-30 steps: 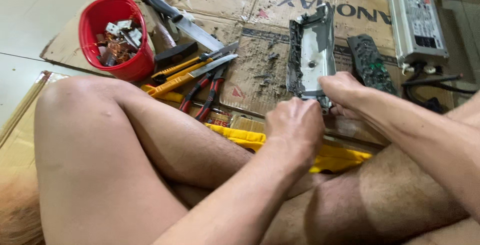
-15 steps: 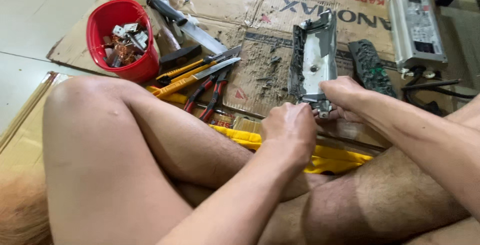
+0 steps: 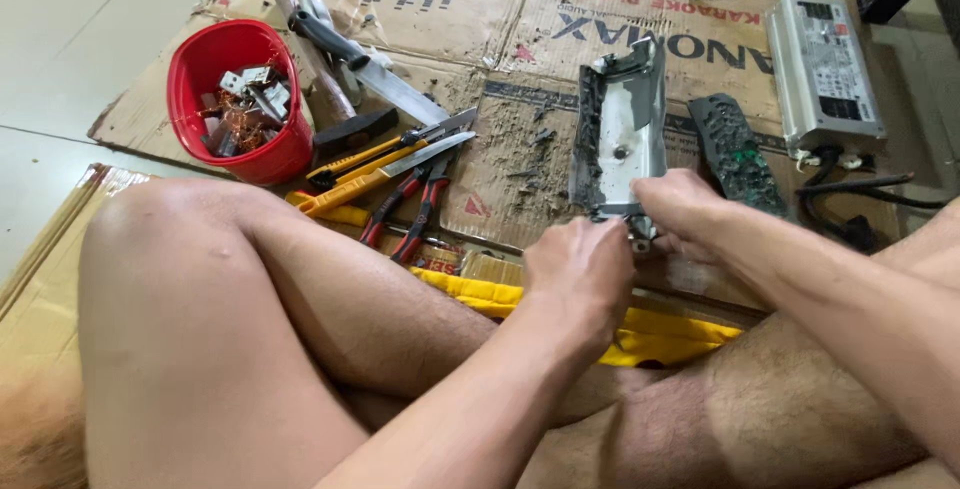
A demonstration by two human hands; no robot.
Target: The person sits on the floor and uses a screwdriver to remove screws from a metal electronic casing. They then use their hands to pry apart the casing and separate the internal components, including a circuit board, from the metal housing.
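Grip is kept by both hands on the near end of a long grey metal housing (image 3: 622,134): left hand (image 3: 580,274) curled shut, right hand (image 3: 680,214) pinching its edge. Flattened cardboard (image 3: 480,9) carries the dirty housing, its long axis pointing away. Beside it lie a dark ridged circuit board (image 3: 738,154) and red-handled pliers (image 3: 415,211).

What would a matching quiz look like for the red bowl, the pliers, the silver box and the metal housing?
Things:
1. red bowl
2. red-handled pliers
3. silver box
4. grey metal housing

Places:
A. far right, cables at its near end
B. gripped at its near end by both hands
C. far left, filled with metal scraps
D. flat beside the yellow utility knife

Pairs: 1-C, 2-D, 3-A, 4-B
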